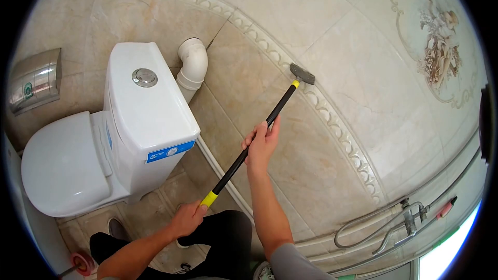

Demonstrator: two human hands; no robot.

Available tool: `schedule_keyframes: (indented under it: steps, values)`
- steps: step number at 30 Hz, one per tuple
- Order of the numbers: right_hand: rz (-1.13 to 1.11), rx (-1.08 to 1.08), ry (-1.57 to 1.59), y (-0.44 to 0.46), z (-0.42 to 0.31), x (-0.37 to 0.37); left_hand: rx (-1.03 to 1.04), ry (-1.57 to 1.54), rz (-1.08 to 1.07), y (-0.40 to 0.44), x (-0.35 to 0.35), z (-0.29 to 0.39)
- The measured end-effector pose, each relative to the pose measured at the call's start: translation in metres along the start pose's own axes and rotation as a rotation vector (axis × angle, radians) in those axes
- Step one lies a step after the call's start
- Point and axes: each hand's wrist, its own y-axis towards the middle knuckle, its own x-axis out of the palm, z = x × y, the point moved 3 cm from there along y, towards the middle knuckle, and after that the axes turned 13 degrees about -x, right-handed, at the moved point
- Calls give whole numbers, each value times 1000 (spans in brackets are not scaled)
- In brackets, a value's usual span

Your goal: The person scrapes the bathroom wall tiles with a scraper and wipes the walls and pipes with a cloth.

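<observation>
A long-handled scrub brush [238, 162] with a black pole and yellow ends slants up across the view. Its small dark-grey head [302, 74] meets the tiled wall at the raised border strip; I cannot make out its bristles. Low on the pole, my left hand [188, 221] is closed around the yellow grip. Farther up, my right hand [263, 146] wraps the black middle of the pole, fingers partly hidden behind the palm.
Left of the pole stands a white toilet [148, 98], its lid down, near a white elbow pipe [193, 64]. A metal paper holder [36, 82] hangs at far left. Faucet fittings [410, 221] and hoses line the lower right wall. A red plunger [83, 263] sits bottom left.
</observation>
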Motion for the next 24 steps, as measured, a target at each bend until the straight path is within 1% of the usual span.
schedule_keyframes:
  steps: [1, 3, 4, 6, 10, 12, 13, 14, 15, 16, 18, 22, 24]
  values:
    - [-1, 0, 2, 0, -1, 0, 0, 0, 2, -1, -2, 5]
    - [18, 24, 25, 1, -3, 2, -62, 37, -58, -6, -5, 15]
    - [9, 22, 30, 1, -3, 3, -58, 33, -48, -5, -4, 13]
    - [-23, 57, 28, -1, 3, 2, -41, -108, -87, -4, 6, 3]
    - [-95, 129, 5, 8, 28, 13, -61, -195, -91, 0, 12, 0]
    - [-121, 114, 2, 17, 33, 24, -63, -208, -28, 15, 8, -10]
    - [-115, 118, 25, 21, 33, 29, -64, -211, -27, 14, 4, -4]
    - [-118, 118, 25, 22, 36, 33, -111, -226, -10, 11, -2, 5]
    - [-109, 151, 14, 21, 40, 37, -158, -240, 7, 10, -6, 10]
    - [-98, 185, 2, 20, 45, 39, -158, -241, 7, 11, -6, 5]
    - [-128, 202, 3, 16, 57, 43, -153, -192, 122, 13, -10, -7]
    - [-192, 247, 21, 11, 76, 48, -180, -129, 129, 7, -10, 1]
    - [-186, 263, 30, 14, 83, 45, -78, -200, 91, 18, 0, -8]
